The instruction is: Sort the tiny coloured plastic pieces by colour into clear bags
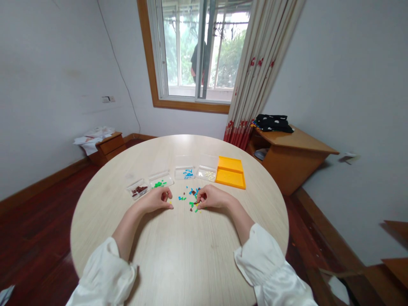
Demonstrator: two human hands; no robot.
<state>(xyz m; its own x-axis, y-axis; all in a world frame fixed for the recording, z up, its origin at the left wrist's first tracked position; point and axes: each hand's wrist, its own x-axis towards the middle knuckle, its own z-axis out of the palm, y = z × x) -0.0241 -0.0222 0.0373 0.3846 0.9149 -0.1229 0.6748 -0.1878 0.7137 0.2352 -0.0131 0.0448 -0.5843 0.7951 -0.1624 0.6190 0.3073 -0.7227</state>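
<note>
My left hand (pixel 158 199) is low over the table, its thumb and fingers curled round a small yellow plastic piece (pixel 171 202). My right hand (pixel 213 196) is at the right side of a loose heap of small pieces, fingers bent towards the thumb; what sits between the tips is too small to make out. Brown, blue, green and yellow bits lie in that heap, among them a green piece (pixel 191 203) and a brown piece (pixel 193 193). A few blue and green pieces (pixel 182 198) lie between the hands.
Beyond the hands stand clear boxes with brown pieces (pixel 139 190), green pieces (pixel 159 184), blue pieces (pixel 188 173) and cream pieces (pixel 209 175). An open yellow case (pixel 230 185) stands to their right. All rest on a round wooden table (pixel 178 255).
</note>
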